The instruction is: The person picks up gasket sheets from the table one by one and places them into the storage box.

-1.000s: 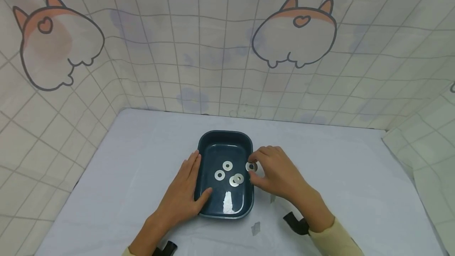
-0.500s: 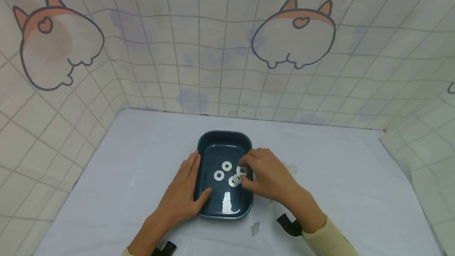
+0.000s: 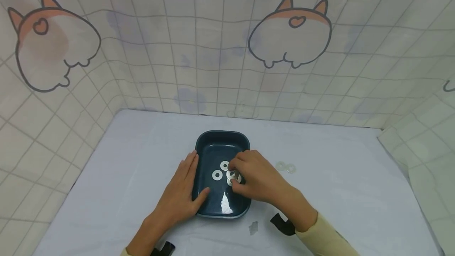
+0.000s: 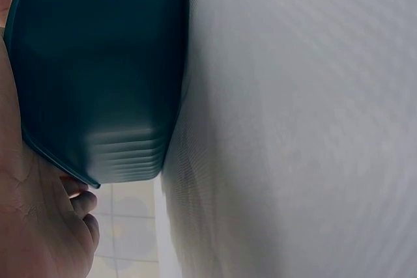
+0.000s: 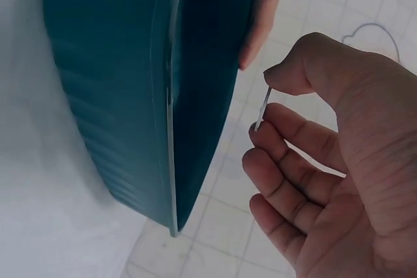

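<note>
A dark teal, deep rectangular tray [image 3: 223,145] stands on the white-covered table. Several flat metal washers lie on its floor, among them one washer [image 3: 217,175] at the left and another washer [image 3: 224,165] farther back. My right hand [image 3: 261,179] is over the tray's right side and pinches a washer [image 5: 264,109] between thumb and fingertips. In the right wrist view that washer shows edge-on. Washers beneath the right hand are partly hidden. My left hand [image 3: 177,192] rests against the tray's left side, fingers straight along the rim, thumb over the inside.
Two pale translucent rings [image 3: 286,167] lie on the white table [image 3: 337,192] right of the tray. A grey patch [image 3: 253,228] sits near the front. Black fittings [image 3: 283,224] are at both wrists. Grid-patterned cloth [image 3: 213,50] walls the table's back and sides.
My right hand has moved left from the tray's right rim to above the washers inside, carrying the pinched washer. The pale rings on the table came into view. My left hand stays on the tray.
</note>
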A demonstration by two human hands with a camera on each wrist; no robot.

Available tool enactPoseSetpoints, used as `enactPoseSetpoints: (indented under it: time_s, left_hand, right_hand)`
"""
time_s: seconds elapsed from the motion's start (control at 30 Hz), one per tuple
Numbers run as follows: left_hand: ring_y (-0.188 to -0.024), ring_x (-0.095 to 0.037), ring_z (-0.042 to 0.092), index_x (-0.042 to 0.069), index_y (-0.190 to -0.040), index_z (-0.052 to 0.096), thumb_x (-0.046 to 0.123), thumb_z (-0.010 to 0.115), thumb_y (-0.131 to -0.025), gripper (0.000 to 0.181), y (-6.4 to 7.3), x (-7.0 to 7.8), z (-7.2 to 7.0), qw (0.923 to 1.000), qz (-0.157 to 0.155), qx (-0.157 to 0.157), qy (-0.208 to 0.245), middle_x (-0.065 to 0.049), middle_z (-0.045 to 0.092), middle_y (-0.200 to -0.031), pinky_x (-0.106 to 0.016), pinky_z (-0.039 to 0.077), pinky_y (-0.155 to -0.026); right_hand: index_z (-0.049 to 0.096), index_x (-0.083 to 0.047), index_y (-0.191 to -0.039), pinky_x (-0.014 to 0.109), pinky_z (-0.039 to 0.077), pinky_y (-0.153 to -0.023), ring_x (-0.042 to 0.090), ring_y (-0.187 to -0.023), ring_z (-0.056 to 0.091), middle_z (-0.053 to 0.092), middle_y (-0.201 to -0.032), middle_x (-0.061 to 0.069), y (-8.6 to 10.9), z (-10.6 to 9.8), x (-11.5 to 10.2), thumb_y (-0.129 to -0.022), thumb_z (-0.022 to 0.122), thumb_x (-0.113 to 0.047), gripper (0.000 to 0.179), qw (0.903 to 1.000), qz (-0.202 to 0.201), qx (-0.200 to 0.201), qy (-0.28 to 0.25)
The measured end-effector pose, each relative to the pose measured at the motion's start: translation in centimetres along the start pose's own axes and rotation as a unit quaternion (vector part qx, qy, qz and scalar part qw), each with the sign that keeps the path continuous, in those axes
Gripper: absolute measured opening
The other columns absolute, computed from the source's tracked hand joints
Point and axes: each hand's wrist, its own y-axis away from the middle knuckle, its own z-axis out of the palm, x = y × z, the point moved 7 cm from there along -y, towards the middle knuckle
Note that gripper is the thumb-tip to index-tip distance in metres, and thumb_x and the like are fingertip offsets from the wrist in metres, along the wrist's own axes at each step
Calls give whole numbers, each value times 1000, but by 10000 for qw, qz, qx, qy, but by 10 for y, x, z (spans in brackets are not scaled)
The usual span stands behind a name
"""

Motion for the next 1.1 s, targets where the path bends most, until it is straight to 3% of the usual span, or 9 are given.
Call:
enactPoseSetpoints:
  time_s: [0.2, 0.47, 0.6, 0.73, 0.83, 0.97, 1.1]
  left_hand:
    - [-166, -28, 24, 5, -169, 20, 47, 69, -97, 97, 0, 0, -1, 9999, 64, 150, -53, -8, 17, -180, -30, 6, -138]
    - [-167, -28, 22, 4, -169, 18, 48, 67, -98, 97, 0, -1, -1, 9999, 84, 58, -82, -9, 15, -180, -50, 25, -136]
    - [-166, -29, 24, 4, -169, 19, 47, 68, -97, 98, 0, -1, -1, 9998, 115, 134, -73, -10, 17, -180, -36, 12, -139]
    - [-166, -29, 24, 4, -169, 19, 47, 69, -97, 98, 0, -1, -1, 9998, 132, 154, -15, -10, 17, -180, -18, -6, -134]
    - [-166, -28, 23, 4, -169, 19, 48, 68, -97, 98, -1, -1, -1, 9999, 96, 106, -20, -10, 16, -180, -29, 5, -139]
    - [-167, -28, 22, 5, -169, 18, 48, 68, -97, 98, -1, -1, 1, 9999, 59, 93, -43, -9, 15, -180, -32, 9, -139]
    - [-166, -28, 23, 5, -170, 18, 48, 69, -96, 99, 0, 0, 1, 9999, 70, 149, -28, -9, 17, -180, -21, -3, -135]
  right_hand:
    - [78, -19, -111, 36, 58, -102, 15, -107, 66, 75, -108, -5, 0, 6, -4, -89, 80, -27, 23, 9998, 12, -182, -76]
    - [76, -19, -122, 38, 58, -105, 16, -113, 68, 75, -117, -4, 4, 14, -11, -93, 80, -34, 33, 9989, -313, -335, -115]
    - [75, -18, -123, 38, 58, -104, 17, -114, 68, 75, -119, -3, 7, 11, -6, -92, 82, -32, 35, 9994, -178, -252, -168]
    - [76, -17, -122, 39, 58, -104, 17, -112, 69, 75, -119, -3, 11, 7, 2, -93, 81, -30, 33, 9996, 65, -187, -209]
    - [76, -16, -121, 40, 58, -105, 18, -112, 69, 75, -119, -2, 16, 4, 9, -92, 82, -28, 32, 9993, 227, -138, -270]
    - [76, -16, -121, 41, 59, -104, 18, -111, 69, 75, -118, -2, 23, 2, 18, -92, 82, -27, 31, 9987, 406, -70, -290]
    - [76, -17, -120, 40, 60, -101, 17, -109, 69, 75, -117, -3, 30, 2, 29, -91, 83, -27, 31, 9976, 663, -77, -200]
